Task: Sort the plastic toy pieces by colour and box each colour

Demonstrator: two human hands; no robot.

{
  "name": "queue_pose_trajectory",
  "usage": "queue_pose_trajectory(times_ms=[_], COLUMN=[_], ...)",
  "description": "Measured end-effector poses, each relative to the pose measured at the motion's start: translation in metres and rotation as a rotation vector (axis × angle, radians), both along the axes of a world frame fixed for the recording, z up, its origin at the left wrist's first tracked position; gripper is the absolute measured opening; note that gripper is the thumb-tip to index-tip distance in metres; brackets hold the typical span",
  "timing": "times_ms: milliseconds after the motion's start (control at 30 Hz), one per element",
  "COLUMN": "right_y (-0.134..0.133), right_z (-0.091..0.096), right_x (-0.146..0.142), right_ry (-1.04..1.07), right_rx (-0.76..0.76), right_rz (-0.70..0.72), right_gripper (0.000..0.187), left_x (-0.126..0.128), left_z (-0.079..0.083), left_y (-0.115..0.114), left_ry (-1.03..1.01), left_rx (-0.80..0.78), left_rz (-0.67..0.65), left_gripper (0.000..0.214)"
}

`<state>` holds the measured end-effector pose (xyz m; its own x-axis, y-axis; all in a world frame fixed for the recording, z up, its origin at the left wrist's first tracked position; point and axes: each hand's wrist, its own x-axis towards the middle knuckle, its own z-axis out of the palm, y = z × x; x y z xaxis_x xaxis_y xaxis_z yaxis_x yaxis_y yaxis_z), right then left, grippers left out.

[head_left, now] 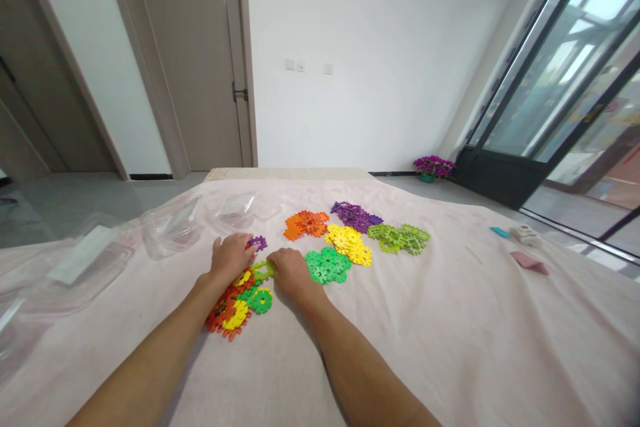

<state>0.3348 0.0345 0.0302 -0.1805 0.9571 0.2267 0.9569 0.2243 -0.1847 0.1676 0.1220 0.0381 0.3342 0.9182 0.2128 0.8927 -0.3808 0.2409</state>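
My left hand is curled around a purple snowflake piece at the top of a joined cluster of orange, yellow and green pieces. My right hand is closed, pinching a light-green piece on the same cluster. Both hands rest on the pink cloth. Sorted piles lie just beyond: orange, purple, yellow, bright green and light green.
Clear plastic containers and a lid lie at the left of the cloth. Small cards and a box sit at the right. A flower pot stands on the floor by the glass door.
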Motion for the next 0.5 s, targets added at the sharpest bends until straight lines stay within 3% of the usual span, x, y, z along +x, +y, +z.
queue_pose_trajectory(times_ms=[167,333,500], right_y=[0.0,0.003,0.008], right_z=[-0.003,-0.006,-0.005], right_x=[0.002,0.005,0.006], right_ry=[0.057,0.246,0.498], right_rx=[0.001,0.066,0.145], right_rz=[0.003,-0.093,-0.197], right_gripper=[0.024,0.038,0.044], left_x=[0.013,0.009,0.007], left_z=[-0.005,-0.001,0.007], left_y=[0.016,0.018,0.007], left_ry=[0.053,0.026,-0.131], left_rx=[-0.057,-0.045,0.057], left_rz=[0.027,0.039,-0.13], left_gripper=[0.036,0.047,0.019])
